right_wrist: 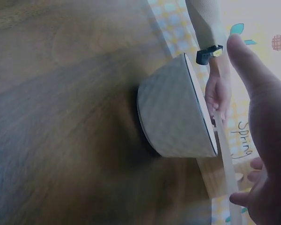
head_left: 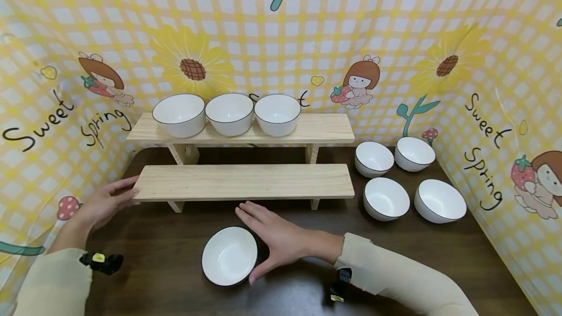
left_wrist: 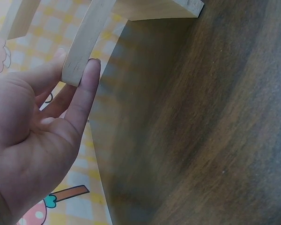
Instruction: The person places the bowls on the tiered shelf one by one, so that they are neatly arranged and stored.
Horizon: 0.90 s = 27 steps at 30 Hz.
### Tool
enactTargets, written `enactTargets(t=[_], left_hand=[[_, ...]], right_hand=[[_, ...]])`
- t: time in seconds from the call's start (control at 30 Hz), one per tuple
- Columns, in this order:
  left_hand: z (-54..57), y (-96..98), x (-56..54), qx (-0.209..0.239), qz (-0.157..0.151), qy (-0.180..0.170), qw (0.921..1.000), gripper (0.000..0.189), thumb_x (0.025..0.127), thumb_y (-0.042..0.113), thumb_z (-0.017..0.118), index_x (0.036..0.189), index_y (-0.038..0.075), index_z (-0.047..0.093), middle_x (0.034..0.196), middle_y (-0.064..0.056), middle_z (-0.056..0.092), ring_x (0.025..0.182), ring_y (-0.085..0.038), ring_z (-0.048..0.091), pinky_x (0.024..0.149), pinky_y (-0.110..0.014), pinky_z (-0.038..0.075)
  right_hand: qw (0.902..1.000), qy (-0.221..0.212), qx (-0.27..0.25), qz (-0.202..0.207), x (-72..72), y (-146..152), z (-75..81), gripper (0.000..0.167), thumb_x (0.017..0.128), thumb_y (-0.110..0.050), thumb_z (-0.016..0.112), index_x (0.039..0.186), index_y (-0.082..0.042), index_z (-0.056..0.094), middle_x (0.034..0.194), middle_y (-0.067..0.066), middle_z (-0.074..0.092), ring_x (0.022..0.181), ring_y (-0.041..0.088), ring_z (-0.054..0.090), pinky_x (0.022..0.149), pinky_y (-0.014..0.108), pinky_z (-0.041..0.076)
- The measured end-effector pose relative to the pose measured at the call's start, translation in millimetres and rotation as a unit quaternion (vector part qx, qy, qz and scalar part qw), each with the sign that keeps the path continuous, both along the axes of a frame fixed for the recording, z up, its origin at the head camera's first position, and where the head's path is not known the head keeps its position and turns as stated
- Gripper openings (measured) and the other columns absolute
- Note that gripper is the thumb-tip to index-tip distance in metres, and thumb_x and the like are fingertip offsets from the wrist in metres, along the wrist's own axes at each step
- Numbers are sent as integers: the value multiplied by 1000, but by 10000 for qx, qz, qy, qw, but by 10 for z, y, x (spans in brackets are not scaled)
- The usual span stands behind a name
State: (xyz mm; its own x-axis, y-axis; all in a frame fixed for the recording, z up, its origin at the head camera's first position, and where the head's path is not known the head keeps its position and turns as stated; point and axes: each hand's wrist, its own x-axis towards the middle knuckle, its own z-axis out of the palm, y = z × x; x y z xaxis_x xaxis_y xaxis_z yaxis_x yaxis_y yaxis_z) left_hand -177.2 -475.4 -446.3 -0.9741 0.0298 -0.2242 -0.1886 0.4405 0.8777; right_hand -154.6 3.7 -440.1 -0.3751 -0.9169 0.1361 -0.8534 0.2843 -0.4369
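Note:
A white bowl (head_left: 230, 256) with a dark rim stands upright on the dark wooden table, in front of the two-tier wooden shelf. Its textured outer side (right_wrist: 175, 110) faces the right wrist camera. Beside and over its right edge, my right hand (head_left: 281, 238) is spread, thumb apart from the fingers, nothing gripped. At the left end of the shelf's lower board (head_left: 246, 182), my left hand (head_left: 105, 201) pinches the wood. The left wrist view has that board end (left_wrist: 86, 47) between the thumb and fingers (left_wrist: 84, 93).
Three white bowls (head_left: 228, 113) sit in a row on the upper board (head_left: 327, 128), left of its right end. Several more bowls (head_left: 386, 199) stand on the table (head_left: 149, 267) at the right. Yellow checked cloth (head_left: 263, 38) walls the back and both sides.

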Motion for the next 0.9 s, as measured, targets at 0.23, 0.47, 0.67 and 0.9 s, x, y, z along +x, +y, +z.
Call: enactTargets(t=[0.23,0.47,0.67,0.9], left_hand=[[-6,-11,-14,20,-7,-15,10000,70,108,27,52,157,-10,20,147,-39,33,96,-1,66,88,-23,58],[-19,-21,2,131,27,-28,9999,72,107,30,53,157,-9,19,151,-40,26,97,0,66,88,-21,58],[-15,-39,1,53,-23,0,10000,72,107,29,54,157,-9,21,140,-26,45,97,-2,67,88,-22,58],[-14,-24,3,79,-16,-10,10000,71,107,28,54,157,-9,20,146,-33,37,97,-1,66,88,-22,58]], right_hand=[[9991,-317,-104,260,24,-178,-114,143,65,-57,93,164,-11,1,169,12,6,156,27,8,125,39,22],[9990,-332,-103,296,55,-296,-190,144,63,-57,94,164,-11,3,168,12,10,155,23,11,123,34,25],[9991,-362,-103,175,65,-335,-252,144,62,-58,94,164,-11,5,166,14,18,153,21,17,119,30,32],[9998,-197,-77,59,85,-350,-365,141,61,-61,93,164,-10,11,164,13,24,151,20,24,118,31,35]])
